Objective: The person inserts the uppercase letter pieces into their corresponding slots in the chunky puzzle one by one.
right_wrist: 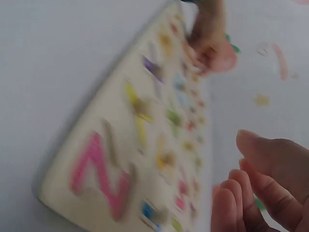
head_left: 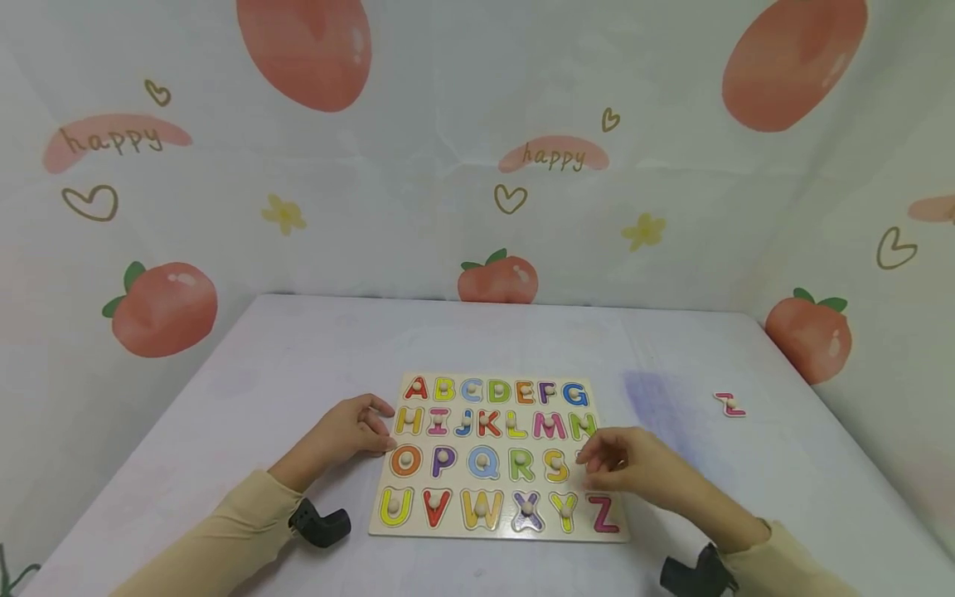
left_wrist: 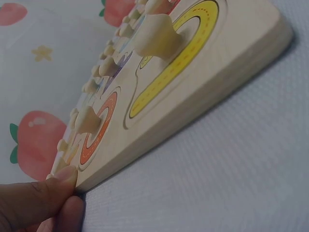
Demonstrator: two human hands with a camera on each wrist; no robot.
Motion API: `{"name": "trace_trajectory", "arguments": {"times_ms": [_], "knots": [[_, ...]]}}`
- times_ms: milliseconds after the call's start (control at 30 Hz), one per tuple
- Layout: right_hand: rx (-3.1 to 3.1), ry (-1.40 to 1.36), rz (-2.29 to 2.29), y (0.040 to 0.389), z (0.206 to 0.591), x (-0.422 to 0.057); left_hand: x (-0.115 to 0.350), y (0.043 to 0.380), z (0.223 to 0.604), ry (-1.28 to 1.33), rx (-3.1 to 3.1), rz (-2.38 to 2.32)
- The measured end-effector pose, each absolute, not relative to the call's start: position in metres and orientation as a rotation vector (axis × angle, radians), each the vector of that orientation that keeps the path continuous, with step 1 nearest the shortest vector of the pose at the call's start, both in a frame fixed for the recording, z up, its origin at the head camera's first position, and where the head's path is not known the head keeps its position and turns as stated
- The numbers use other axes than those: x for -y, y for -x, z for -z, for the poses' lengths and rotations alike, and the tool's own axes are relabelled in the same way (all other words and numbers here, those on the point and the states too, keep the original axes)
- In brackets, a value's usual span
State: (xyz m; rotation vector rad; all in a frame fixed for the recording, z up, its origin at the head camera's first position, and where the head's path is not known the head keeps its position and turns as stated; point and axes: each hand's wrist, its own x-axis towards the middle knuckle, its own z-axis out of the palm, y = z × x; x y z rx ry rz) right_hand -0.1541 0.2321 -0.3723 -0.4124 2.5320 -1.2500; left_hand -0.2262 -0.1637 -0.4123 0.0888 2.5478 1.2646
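A wooden alphabet peg puzzle board [head_left: 464, 485] lies flat on the table, most of its coloured letters bearing round knobs. My left hand [head_left: 346, 429] grips its left edge; the left wrist view shows the thumb [left_wrist: 65, 174] on top near the rim, other fingers lower at the side. Over the right side of the board hovers my right hand [head_left: 634, 466], fingers bent loosely, thumb apart, nothing between them. It mostly hides the letter after the S [head_left: 555, 466]. The Z recess [head_left: 603, 515] at the lower right shows a pink Z without a knob.
A loose pink Z piece [head_left: 731, 405] with a knob lies on the table to the right of the board. Behind the white-covered table [head_left: 477, 336] hangs a cloth [head_left: 418, 182] printed with fruit, hearts and flowers. Dark wrist cameras [head_left: 321, 524] sit on both wrists.
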Motion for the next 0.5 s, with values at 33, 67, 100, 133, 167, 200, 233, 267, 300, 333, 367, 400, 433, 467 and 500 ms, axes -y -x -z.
{"name": "trace_trajectory", "arguments": {"times_ms": [33, 67, 100, 133, 167, 200, 233, 267, 300, 333, 367, 400, 433, 467, 500], "knots": [[-2.545, 0.386, 1.261, 0.157, 0.368, -0.238, 0.164, 0.227, 0.413, -0.089, -2.548, -1.263], [-2.550, 0.365, 1.277, 0.160, 0.365, -0.244, 0.164, 0.227, 0.413, -0.091, -2.550, -1.260], [-2.564, 0.338, 1.282, 0.164, 0.361, -0.251, 0.164, 0.227, 0.414, -0.093, -2.553, -1.258], [-2.576, 0.310, 1.290, 0.167, 0.358, -0.259, 0.164, 0.227, 0.414, -0.091, -2.554, -1.256], [-2.584, 0.282, 1.298, 0.170, 0.355, -0.267, 0.163, 0.227, 0.414, -0.089, -2.553, -1.260], [-2.598, 0.261, 1.300, 0.173, 0.352, -0.276, 0.163, 0.227, 0.414, -0.086, -2.557, -1.258], [-2.612, 0.250, 1.305, 0.177, 0.350, -0.286, 0.163, 0.226, 0.413, -0.084, -2.556, -1.261], [-2.628, 0.234, 1.308, 0.180, 0.349, -0.296, 0.163, 0.226, 0.413, -0.081, -2.555, -1.264], [-2.651, 0.215, 1.307, 0.183, 0.348, -0.307, 0.163, 0.226, 0.413, -0.076, -2.551, -1.270], [-2.671, 0.207, 1.309, 0.186, 0.348, -0.318, 0.163, 0.226, 0.413, -0.071, -2.548, -1.276], [-2.692, 0.194, 1.311, 0.189, 0.348, -0.328, 0.162, 0.225, 0.413, -0.070, -2.547, -1.277], [-2.717, 0.172, 1.304, 0.192, 0.348, -0.339, 0.162, 0.225, 0.413, -0.073, -2.550, -1.277], [-2.734, 0.149, 1.299, 0.195, 0.350, -0.349, 0.162, 0.225, 0.413, -0.072, -2.551, -1.277], [-2.753, 0.117, 1.289, 0.197, 0.351, -0.358, 0.162, 0.225, 0.413, -0.071, -2.553, -1.274], [-2.769, 0.090, 1.282, 0.200, 0.353, -0.367, 0.162, 0.225, 0.413, -0.071, -2.556, -1.271]]}}
